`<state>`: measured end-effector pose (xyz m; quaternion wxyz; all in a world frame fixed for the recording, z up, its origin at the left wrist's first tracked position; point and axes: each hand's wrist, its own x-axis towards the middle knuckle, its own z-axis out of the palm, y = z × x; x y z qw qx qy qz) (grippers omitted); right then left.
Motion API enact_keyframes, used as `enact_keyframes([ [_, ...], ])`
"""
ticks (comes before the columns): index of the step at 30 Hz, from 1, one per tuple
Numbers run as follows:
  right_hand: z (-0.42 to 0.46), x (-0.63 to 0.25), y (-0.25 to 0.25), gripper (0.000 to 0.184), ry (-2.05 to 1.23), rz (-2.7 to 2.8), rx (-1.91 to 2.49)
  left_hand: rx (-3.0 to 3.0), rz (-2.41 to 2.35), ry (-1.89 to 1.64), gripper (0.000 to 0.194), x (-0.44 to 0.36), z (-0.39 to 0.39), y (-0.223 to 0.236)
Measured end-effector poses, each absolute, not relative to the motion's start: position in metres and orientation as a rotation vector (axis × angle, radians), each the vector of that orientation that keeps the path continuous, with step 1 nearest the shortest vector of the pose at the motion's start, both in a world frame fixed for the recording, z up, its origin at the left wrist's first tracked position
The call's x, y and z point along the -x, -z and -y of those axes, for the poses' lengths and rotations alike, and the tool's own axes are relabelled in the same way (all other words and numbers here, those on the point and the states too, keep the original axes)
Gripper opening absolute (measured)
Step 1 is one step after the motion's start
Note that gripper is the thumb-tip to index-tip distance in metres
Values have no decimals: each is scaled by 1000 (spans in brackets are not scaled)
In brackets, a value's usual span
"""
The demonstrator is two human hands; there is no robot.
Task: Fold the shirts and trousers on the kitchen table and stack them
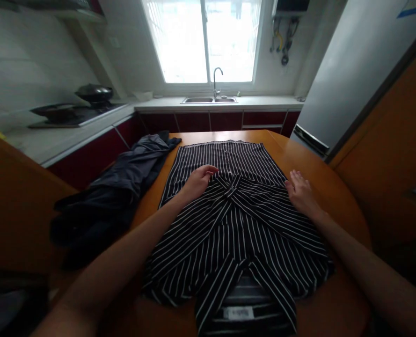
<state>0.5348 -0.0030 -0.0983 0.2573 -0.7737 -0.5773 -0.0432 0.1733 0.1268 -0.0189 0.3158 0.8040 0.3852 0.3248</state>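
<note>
A black shirt with white stripes (229,224) lies front up, its collar towards me and its hem at the far side. Both sleeves are folded inward and cross near the middle of the chest. My left hand (199,181) is over the left sleeve near that crossing, with fingers bent; whether they pinch any cloth I cannot make out. At the shirt's right edge, my right hand (301,192) rests with its fingers stretched out, touching or just beside the fabric. A pale label (238,312) shows inside the collar.
The shirt lies on a round-edged wooden table (337,220). Dark clothes (123,178) are heaped at its left edge. Beyond are a sink (208,99) with a tap, a hob (70,114) with a lidded pan (94,92), and a fridge (351,61) at right.
</note>
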Motion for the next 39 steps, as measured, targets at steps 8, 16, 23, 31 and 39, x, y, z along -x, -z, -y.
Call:
enact_keyframes([
  [8, 15, -529, 105, 57, 51, 1812, 1734, -2580, -571, -325, 43, -118, -70, -17],
  [16, 48, -513, 129, 57, -89, 2220, 1548, -2759, -631, -42, 59, -52, 8, 34],
  [23, 57, -512, 132, 58, -88, 2243, 1582, -2797, -733, 8, 67, -20, 43, 47],
  [31, 60, -504, 122, 57, -89, 2203, 1634, -2835, -840, -345, 40, -1, 60, 47],
  [39, 66, -500, 118, 53, -87, 2226, 1667, -2824, -805, -326, 18, 13, 62, 39],
])
